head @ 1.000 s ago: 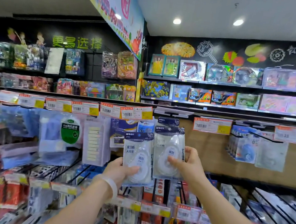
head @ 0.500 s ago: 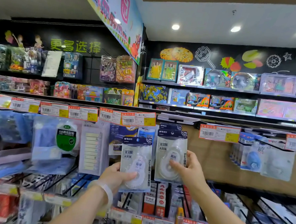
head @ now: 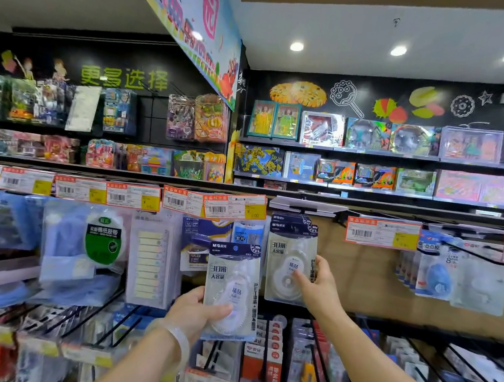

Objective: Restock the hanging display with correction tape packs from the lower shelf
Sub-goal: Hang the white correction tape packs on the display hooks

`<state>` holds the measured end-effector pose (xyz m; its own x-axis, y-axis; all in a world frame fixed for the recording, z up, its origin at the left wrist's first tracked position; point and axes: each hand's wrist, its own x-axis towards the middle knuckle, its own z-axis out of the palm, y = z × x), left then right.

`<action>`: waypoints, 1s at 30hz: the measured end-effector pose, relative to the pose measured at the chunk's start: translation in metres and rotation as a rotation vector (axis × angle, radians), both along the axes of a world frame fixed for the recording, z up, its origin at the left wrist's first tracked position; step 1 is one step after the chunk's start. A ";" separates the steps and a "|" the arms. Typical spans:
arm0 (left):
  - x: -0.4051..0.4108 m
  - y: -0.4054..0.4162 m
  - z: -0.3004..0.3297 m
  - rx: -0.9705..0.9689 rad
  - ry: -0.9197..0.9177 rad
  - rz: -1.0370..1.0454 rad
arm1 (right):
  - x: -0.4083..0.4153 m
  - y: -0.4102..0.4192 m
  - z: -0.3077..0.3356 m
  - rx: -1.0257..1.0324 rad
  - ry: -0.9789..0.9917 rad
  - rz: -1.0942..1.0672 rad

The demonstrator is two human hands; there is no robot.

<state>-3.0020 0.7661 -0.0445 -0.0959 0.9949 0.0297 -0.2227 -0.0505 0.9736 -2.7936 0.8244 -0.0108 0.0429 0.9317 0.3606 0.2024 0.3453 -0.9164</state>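
Note:
My left hand (head: 199,313) grips a correction tape pack (head: 232,284) with a dark blue header, upright at the centre of the view. My right hand (head: 317,285) pinches a second, matching pack (head: 289,265) up at a display hook (head: 306,209); its header sits against several like packs hanging there. Whether its hole is on the hook is hidden. A pale bangle circles my left wrist.
Price tags (head: 212,204) run along the hook rail. Tape rolls (head: 103,239) and sticky notes (head: 150,261) hang to the left, blue correction tapes (head: 435,270) to the right. Black wire hooks (head: 470,375) jut out lower right. Toy boxes fill the upper shelves.
My right hand has lifted its pack up to the hook, against the hanging packs. My left hand has stayed low with its pack. The camera has tilted up slightly.

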 end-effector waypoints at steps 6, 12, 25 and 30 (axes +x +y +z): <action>0.002 0.017 0.003 0.010 0.014 -0.013 | -0.003 0.022 -0.001 -0.003 -0.062 -0.069; 0.005 0.034 0.002 0.001 0.021 -0.019 | -0.003 0.045 0.000 0.027 -0.138 -0.117; 0.010 0.046 0.001 -0.029 0.033 -0.038 | -0.002 0.083 0.000 0.005 -0.245 -0.186; 0.014 0.039 0.003 -0.024 0.040 -0.033 | 0.000 0.071 0.004 -0.089 -0.292 -0.249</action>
